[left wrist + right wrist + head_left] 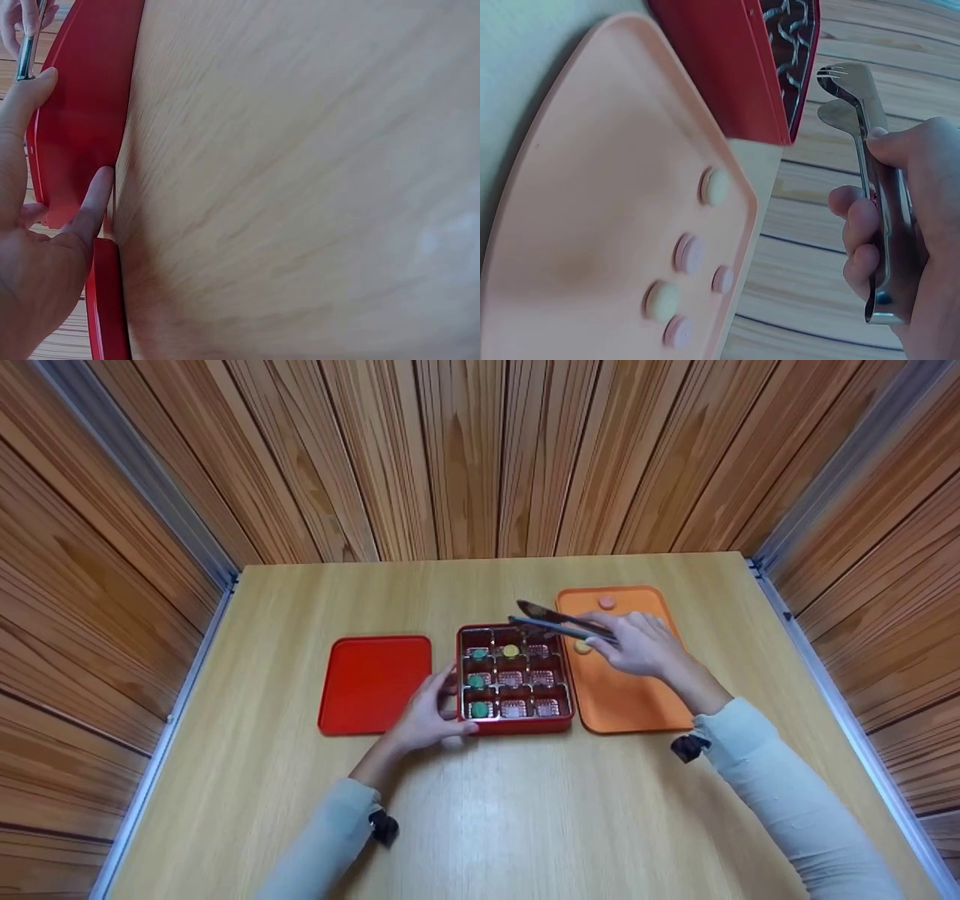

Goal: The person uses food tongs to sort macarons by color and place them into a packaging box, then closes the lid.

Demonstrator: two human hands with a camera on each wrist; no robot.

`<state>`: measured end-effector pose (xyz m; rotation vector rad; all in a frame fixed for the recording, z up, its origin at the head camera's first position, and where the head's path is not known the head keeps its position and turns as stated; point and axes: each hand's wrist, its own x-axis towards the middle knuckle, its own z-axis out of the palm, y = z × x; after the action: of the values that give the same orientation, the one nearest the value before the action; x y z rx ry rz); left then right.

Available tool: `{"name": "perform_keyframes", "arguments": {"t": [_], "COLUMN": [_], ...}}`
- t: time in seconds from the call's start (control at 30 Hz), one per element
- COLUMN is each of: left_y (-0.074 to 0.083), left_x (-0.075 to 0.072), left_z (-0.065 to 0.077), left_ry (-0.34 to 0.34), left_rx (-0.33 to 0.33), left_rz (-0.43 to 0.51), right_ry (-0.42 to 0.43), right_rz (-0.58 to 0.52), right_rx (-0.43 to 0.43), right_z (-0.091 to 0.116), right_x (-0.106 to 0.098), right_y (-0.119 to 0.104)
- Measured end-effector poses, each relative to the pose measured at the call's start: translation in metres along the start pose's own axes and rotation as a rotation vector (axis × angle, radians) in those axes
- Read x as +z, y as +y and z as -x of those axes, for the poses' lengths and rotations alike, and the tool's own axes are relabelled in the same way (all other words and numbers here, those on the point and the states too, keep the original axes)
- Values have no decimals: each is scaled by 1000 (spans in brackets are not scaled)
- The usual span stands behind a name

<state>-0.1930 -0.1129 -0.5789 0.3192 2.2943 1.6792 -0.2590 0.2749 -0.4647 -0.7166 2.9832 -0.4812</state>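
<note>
My left hand [429,717] rests against the left side of a red box [525,726], its thumb at the front left corner. In the left wrist view an extended finger [96,196] touches the box's wall. The box has several clear compartments; green macarons [478,709] occupy the left column and a yellow macaron [511,650] the back middle one. My right hand [637,645] grips metal tongs [562,622] over the box's back right corner. In the right wrist view the tongs' tips [840,112] stand apart, with nothing visible between them.
An orange tray [630,712] lies right of the box, carrying several pink and pale yellow macarons [714,186]; my right hand partly hides them in the head view. On the left lies a red lid [375,682]. Wooden walls [465,457] enclose the table [480,810].
</note>
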Motion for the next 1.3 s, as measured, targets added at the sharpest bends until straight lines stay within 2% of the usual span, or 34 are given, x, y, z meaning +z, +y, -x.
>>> {"name": "perform_keyframes", "arguments": {"t": [0.17,0.77,1.17,1.3], "left_y": [0,1,0,1], "left_x": [0,0,0,0], "left_z": [0,0,0,-1], "left_ry": [-2,-7,8,5], "left_rx": [-5,-28,-29,-20], "left_rz": [4,-12,-30,-11], "right_ry": [16,-30,-76,-83], "right_rz": [26,-14,9,17], "right_rx": [8,147,181,187], "right_z": [9,42,45,45], "right_x": [-6,-19,-5,2], "right_y": [12,47,53,57]}}
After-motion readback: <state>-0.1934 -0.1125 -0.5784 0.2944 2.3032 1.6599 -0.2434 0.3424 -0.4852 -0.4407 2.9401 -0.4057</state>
